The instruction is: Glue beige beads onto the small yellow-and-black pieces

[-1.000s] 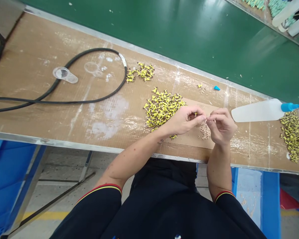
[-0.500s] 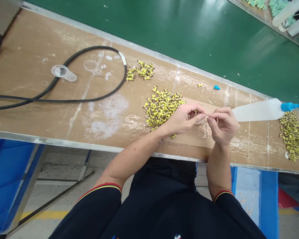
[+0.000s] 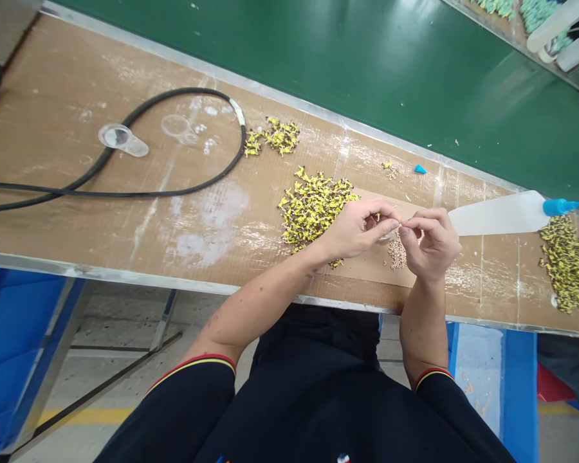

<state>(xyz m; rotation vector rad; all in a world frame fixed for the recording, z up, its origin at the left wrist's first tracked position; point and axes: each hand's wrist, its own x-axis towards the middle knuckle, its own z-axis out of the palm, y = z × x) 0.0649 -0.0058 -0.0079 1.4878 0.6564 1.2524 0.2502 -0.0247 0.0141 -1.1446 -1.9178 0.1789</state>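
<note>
My left hand (image 3: 359, 226) is closed in a pinch, its fingertips meeting those of my right hand (image 3: 430, 243), which is pinched too. Whatever lies between the fingertips is too small to make out. A bit of yellow shows in the gap of my left fingers. Below the hands, a pile of tiny pale pink pieces (image 3: 396, 254) lies on a flat cardboard sheet (image 3: 367, 269). Beside my left wrist spreads a heap of small yellow-and-dark figures (image 3: 313, 209). A white squeeze bottle (image 3: 502, 213) with a blue nozzle lies just right of my right hand.
Another heap of yellow-and-dark pieces (image 3: 570, 267) lies at the far right, a smaller cluster (image 3: 282, 136) farther back. A black cable (image 3: 174, 193) loops across the left, near clear plastic scoops (image 3: 123, 140). A blue cap (image 3: 419, 169) sits toward the green surface (image 3: 318, 58) behind.
My right hand has shifted very slightly left, its fingertips still against those of my left hand. My left hand and the heaps look the same.
</note>
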